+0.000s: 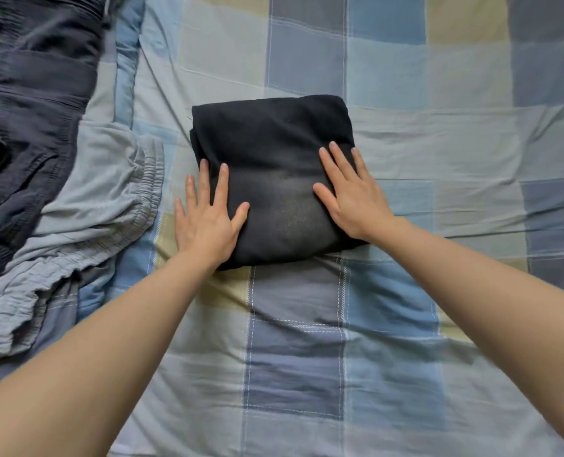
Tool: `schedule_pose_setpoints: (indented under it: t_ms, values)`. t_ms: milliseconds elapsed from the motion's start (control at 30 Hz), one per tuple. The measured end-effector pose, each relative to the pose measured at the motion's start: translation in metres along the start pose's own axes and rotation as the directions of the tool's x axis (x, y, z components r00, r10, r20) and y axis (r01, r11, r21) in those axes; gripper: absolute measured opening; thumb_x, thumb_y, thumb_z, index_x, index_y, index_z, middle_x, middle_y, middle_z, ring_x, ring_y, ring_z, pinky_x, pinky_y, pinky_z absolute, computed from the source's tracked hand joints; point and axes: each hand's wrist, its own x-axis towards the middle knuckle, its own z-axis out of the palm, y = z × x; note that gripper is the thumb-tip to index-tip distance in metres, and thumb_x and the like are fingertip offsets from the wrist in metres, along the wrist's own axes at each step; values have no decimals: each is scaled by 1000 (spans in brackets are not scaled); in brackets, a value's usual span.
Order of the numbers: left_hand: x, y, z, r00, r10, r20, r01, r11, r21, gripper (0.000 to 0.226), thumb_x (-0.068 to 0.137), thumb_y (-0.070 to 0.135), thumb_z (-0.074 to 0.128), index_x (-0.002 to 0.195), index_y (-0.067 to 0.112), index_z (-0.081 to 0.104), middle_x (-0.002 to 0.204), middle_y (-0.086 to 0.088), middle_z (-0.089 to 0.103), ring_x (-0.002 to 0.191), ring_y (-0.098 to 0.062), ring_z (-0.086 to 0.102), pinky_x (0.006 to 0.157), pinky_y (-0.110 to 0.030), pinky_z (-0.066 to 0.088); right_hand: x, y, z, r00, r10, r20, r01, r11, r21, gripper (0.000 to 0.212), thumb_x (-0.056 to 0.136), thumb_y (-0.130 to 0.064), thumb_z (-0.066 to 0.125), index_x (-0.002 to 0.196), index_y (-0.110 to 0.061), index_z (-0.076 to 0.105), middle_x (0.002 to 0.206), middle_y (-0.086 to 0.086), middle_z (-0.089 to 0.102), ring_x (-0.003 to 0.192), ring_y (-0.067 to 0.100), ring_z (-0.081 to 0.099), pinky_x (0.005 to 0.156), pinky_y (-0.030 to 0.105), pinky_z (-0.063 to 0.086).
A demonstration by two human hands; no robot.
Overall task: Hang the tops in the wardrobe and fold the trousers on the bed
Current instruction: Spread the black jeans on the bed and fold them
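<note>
At the middle of the bed, a pair of black trousers is lying folded into a compact, thick rectangle on the checked cover. Risk is sitting in the fold itself: the layers are bulging at the far left corner, so the bundle could be springing open or sliding askew once pressure is lifting, particularly on so soft and wrinkled a cover. An uneven push from one side would be skewing the edges.

The left hand is lying flat with fingers straight and spread, partly on the near left edge of the trousers and partly on the cover, grasping nothing. The right hand is pressing flat on the right part of the bundle, fingers extended, likewise grasping nothing.

Further left, grey trousers with an elastic waistband and a dark garment are lying unfolded, apart from the bundle, seemingly awaiting attention.
</note>
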Motion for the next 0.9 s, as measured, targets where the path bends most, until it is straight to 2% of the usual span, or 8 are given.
schedule_pose_setpoints:
  t_ms: [100, 200, 300, 333, 467, 600, 767, 900]
  values:
    - [4, 3, 4, 999, 27, -44, -32, 995, -97, 70, 99, 50, 36, 156, 26, 2, 164, -5, -8, 142, -36, 26, 113, -49, 29, 12, 3, 6, 999, 11, -32, -4, 977, 212, 66, 96, -54, 16, 153, -23, 12, 161, -8, 6, 149, 20, -2, 121, 42, 8]
    - [-3, 8, 1, 972, -4, -235, -45, 978, -203, 68, 99, 32, 45, 156, 15, 12, 164, -10, 2, 145, -33, 24, 111, -44, 34, 4, -5, 6, 967, 75, -243, -46, 991, 123, 59, 97, -42, 31, 150, -15, 26, 158, 0, 21, 145, 27, 19, 114, 45, 29]
    - [-9, 11, -5, 952, -150, -267, 1, 873, -487, 67, 96, 15, 50, 154, 10, 16, 162, -12, 10, 146, -24, 18, 112, -15, 18, -12, -13, 2, 891, 229, -393, -167, 968, 185, 57, 96, -34, 44, 148, -15, 30, 147, 10, 35, 124, 36, 42, 97, 48, 43]
    - [-12, 13, -4, 946, -164, -278, -1, 860, -511, 67, 96, 14, 51, 154, 9, 18, 161, -13, 13, 146, -25, 19, 113, -15, 15, -17, -14, 4, 883, 279, -377, -202, 952, 230, 58, 96, -35, 44, 149, -17, 27, 142, 12, 36, 117, 37, 46, 93, 48, 44]
    - [-23, 19, 8, 940, -124, -319, -44, 881, -472, 64, 96, 17, 52, 152, 7, 23, 157, -20, 20, 142, -32, 28, 116, -39, 25, -22, -19, 12, 900, 313, -302, -249, 940, 233, 60, 96, -44, 42, 150, -27, 21, 128, 18, 37, 103, 41, 50, 86, 48, 45]
    - [-25, 24, 9, 919, -253, -302, 43, 826, -562, 64, 95, 21, 55, 152, 13, 26, 151, -21, 25, 128, -32, 41, 105, -34, 34, -22, -25, 14, 878, 396, -269, -361, 917, 172, 65, 94, -56, 38, 150, -37, 13, 128, 16, 34, 101, 39, 47, 85, 51, 43]
    - [-29, 28, 11, 921, -214, -326, 34, 878, -478, 67, 94, 30, 56, 152, 21, 25, 149, -15, 30, 114, -36, 53, 91, -47, 48, -28, -30, 21, 910, 328, -255, -297, 943, 152, 70, 94, -55, 40, 152, -33, 8, 132, 20, 32, 93, 43, 53, 81, 49, 49]
    - [-36, 30, 3, 925, -159, -347, -28, 879, -476, 66, 95, 21, 59, 152, 14, 27, 148, -18, 31, 123, -34, 48, 99, -43, 43, -31, -34, 10, 923, 308, -231, -292, 951, 103, 66, 95, -51, 44, 151, -30, 16, 128, 20, 35, 72, 38, 56, 66, 41, 47]
